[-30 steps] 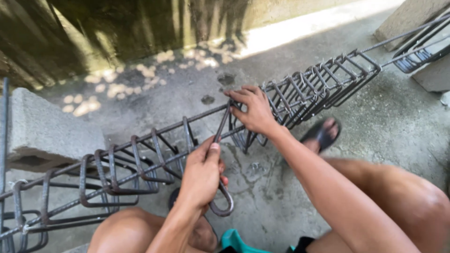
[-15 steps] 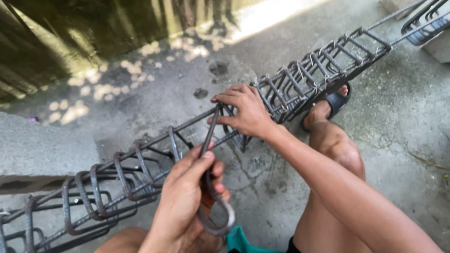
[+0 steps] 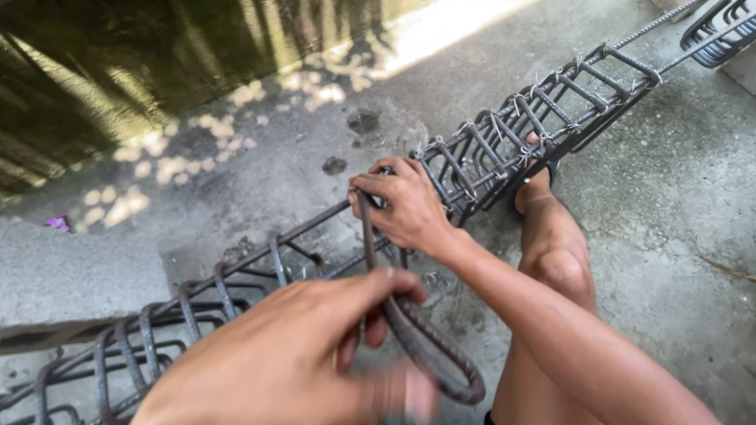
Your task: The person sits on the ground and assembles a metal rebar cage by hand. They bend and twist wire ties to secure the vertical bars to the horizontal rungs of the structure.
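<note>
Grey concrete floor [image 3: 669,236] underfoot, stained and dappled with sunlight toward the top, a mossy wall along the upper left. Across it on a diagonal, from lower left to upper right, a long rebar cage [image 3: 504,149] of dark rusty steel: straight bars running lengthwise, closed stirrups looped around them, thin tie wire twisted at the crossings on the upper stretch (stirrups on the lower left stretch spaced more loosely and leaning). A low concrete block [image 3: 71,283] at the left edge, under the cage's near end. Beneath the cage's upper half, a bare leg bent at the knee [image 3: 559,267], foot in a dark sandal. Right hand [image 3: 405,206] on the cage's top bar at mid-length, fingers curled over bar and stirrup at one crossing, closed in a firm grip. Left hand [image 3: 291,358] low in the foreground, blurred, fingers and thumb wrapped around the looped handle of a steel tying hook [image 3: 417,330]; shaft of that hook slanting up and away to the crossing just beside the right hand's fingers, tip hidden there, so contact with wire impossible to confirm. A small purple scrap [image 3: 57,223] far left on the floor.
</note>
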